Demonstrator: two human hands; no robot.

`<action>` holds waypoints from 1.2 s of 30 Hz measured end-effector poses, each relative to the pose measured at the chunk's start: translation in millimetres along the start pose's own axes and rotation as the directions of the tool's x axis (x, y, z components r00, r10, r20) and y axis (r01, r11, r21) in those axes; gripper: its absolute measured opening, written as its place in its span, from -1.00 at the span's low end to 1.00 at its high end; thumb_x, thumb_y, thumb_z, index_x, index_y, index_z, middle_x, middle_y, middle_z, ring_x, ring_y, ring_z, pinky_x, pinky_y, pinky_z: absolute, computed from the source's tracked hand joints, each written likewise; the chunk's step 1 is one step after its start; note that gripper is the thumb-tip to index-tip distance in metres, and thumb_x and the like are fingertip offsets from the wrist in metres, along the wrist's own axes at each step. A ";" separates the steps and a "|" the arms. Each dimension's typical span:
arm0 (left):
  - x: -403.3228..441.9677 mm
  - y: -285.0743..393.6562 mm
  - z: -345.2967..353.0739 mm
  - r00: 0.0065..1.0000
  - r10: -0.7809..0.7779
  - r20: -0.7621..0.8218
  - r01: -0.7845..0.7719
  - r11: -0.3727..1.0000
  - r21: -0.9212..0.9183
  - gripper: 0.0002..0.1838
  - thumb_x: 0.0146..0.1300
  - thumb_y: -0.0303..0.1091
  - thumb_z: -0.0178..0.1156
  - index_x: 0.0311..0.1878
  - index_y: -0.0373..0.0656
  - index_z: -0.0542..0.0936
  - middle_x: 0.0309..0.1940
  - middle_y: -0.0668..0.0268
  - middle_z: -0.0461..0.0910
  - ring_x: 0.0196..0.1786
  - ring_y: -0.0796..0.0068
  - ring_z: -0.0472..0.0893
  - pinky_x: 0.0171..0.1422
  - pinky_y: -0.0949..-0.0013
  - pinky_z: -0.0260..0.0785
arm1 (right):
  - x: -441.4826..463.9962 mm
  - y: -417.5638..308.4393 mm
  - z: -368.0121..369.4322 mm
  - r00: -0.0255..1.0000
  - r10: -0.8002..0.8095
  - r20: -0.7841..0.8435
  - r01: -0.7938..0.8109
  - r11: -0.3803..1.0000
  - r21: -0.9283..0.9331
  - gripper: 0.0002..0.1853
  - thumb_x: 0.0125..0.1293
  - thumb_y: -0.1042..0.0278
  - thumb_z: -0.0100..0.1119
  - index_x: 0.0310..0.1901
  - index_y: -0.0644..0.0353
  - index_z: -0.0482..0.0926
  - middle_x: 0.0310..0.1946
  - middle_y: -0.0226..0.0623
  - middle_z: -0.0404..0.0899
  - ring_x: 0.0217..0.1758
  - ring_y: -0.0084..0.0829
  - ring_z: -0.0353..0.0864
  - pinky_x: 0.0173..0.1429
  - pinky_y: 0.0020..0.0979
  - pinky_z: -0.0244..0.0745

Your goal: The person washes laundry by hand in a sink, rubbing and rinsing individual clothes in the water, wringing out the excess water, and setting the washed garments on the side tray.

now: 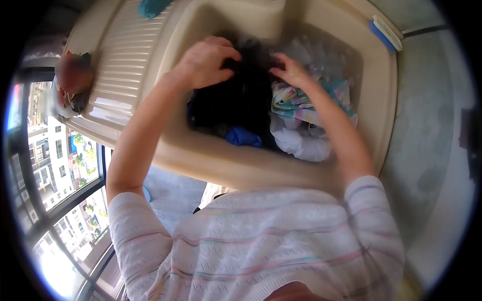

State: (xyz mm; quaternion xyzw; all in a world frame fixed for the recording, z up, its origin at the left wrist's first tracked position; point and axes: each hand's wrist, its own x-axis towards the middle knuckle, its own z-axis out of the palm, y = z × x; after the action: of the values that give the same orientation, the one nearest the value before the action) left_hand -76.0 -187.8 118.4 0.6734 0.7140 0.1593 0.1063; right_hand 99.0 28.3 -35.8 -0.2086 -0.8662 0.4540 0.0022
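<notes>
A dark, bunched black cloth point(233, 105) lies in the left part of a beige basin point(226, 163). My left hand point(208, 60) is at its upper left edge, fingers and thumb curled round some of the black cloth. At its upper right, my right hand point(291, 70) has bent fingers and thumb on the same cloth. Beneath my right wrist is a colourful patterned cloth point(288, 103), with white cloth point(301, 144) below it. A blue cloth point(243, 136) shows at the basin's near side. Water covers part of the laundry.
Left of the basin is a ribbed washboard surface point(125, 70), with a teal item point(153, 7) at its top. A blue and white brush point(385, 34) rests on the right rim. Blurred items point(74, 78) sit at the far left, near a window point(65, 165).
</notes>
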 end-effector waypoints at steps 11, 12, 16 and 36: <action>1.8 -16.2 58.9 0.890 -0.342 0.302 0.280 0.932 0.230 -0.81 -0.17 -0.43 0.17 -0.38 -0.01 0.60 -0.34 0.29 0.52 -0.15 0.23 0.52 -0.08 0.21 0.38 | -88.6 15.5 -37.2 0.979 0.178 -0.103 -0.103 0.858 0.503 -0.43 0.05 0.20 0.30 0.09 0.22 0.38 0.01 -0.16 0.47 0.10 -0.28 0.43 0.17 -0.34 0.31; -4.9 -17.0 54.2 0.873 -0.366 0.322 0.299 0.924 0.239 -0.84 -0.16 -0.45 0.14 -0.43 -0.01 0.60 -0.39 0.28 0.53 -0.18 0.23 0.53 -0.10 0.22 0.39 | -98.9 8.9 -39.6 0.993 0.078 -0.091 -0.038 0.923 0.382 -0.42 0.04 0.19 0.31 0.10 0.20 0.38 0.03 -0.17 0.45 0.13 -0.27 0.40 0.20 -0.32 0.27; 8.0 -7.7 28.8 0.732 -0.426 0.532 0.323 0.904 0.279 -0.87 -0.08 -0.43 0.13 -0.43 -0.03 0.62 -0.36 0.24 0.59 -0.16 0.21 0.56 -0.12 0.20 0.42 | -131.5 -22.0 -37.8 0.982 -0.188 0.000 0.182 0.951 -0.252 -0.41 -0.04 0.13 0.34 0.06 0.09 0.40 0.03 -0.25 0.44 0.17 -0.25 0.30 0.25 -0.18 0.11; 35.0 38.4 101.4 0.633 -0.225 0.741 0.008 0.959 0.284 -0.75 -0.09 -0.25 0.14 -0.31 -0.07 0.64 -0.34 0.15 0.60 -0.14 0.16 0.56 0.08 0.12 0.27 | -127.9 -90.8 -244.7 0.653 0.128 -0.746 0.370 0.806 0.462 -0.78 0.15 0.38 0.15 -0.20 0.28 0.48 -0.35 -0.30 0.53 -0.32 -0.44 0.53 -0.22 -0.44 0.45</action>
State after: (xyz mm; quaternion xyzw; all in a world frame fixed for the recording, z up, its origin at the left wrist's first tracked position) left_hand -5.7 -142.8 40.9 0.6370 0.6579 -0.2409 0.3217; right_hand 230.5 128.6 203.3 -0.3032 -0.6184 0.5662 0.4529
